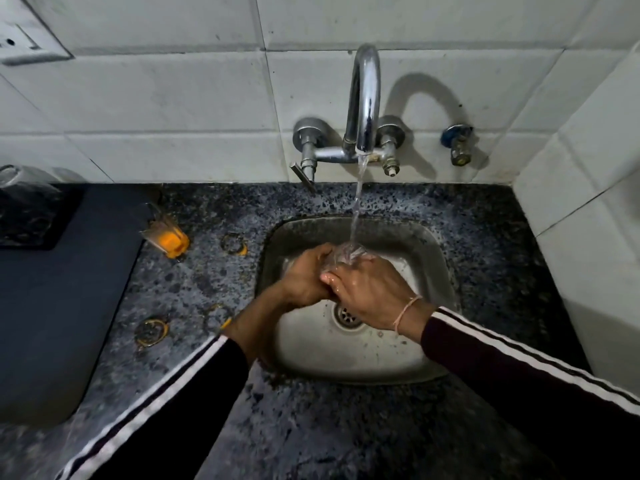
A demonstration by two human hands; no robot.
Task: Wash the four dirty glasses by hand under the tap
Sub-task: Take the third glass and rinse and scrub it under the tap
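While water runs from the tap [362,98] into the sink [346,362], your left hand [304,278] and right hand [374,289] both grip one glass [341,256] under it. On the surface [214,271], one juice-stained glass [166,233] awaits washing.

dim, corners dark | hard tap [362,98] shadow on tiles [173,98] | edges bowed; left side blurred
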